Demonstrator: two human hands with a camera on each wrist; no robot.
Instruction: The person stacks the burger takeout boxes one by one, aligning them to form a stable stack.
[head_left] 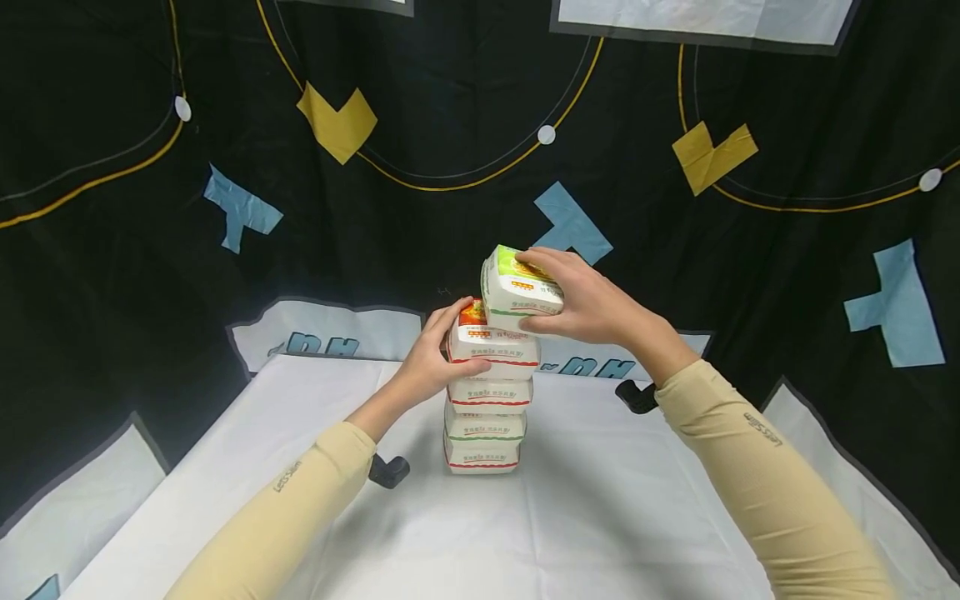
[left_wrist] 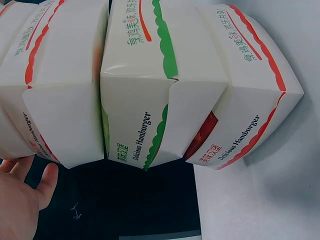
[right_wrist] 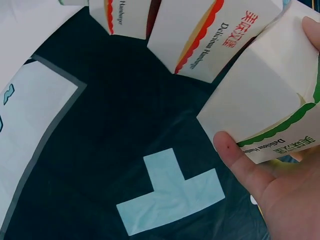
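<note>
Several white paper hamburger boxes (head_left: 486, 429) with red or green wavy trim stand in an uneven stack. My left hand (head_left: 429, 360) holds the topmost red-trimmed box (head_left: 497, 348), thumb across its front and fingers along its left side. Above it, a green-trimmed hamburger box (head_left: 521, 293) is tilted in my right hand (head_left: 592, 302), with fingers over its lid and the thumb at its lower front. In the right wrist view this box (right_wrist: 265, 90) meets the red-trimmed one (right_wrist: 220, 40) at a slant; whether it bears weight there I cannot tell.
A white cloth (head_left: 600, 517) covers the table under the stack. Black brackets (head_left: 389, 472) sit left of the stack and on the right (head_left: 636, 397). Behind the table hangs a black curtain (head_left: 420, 242) with blue and yellow patches.
</note>
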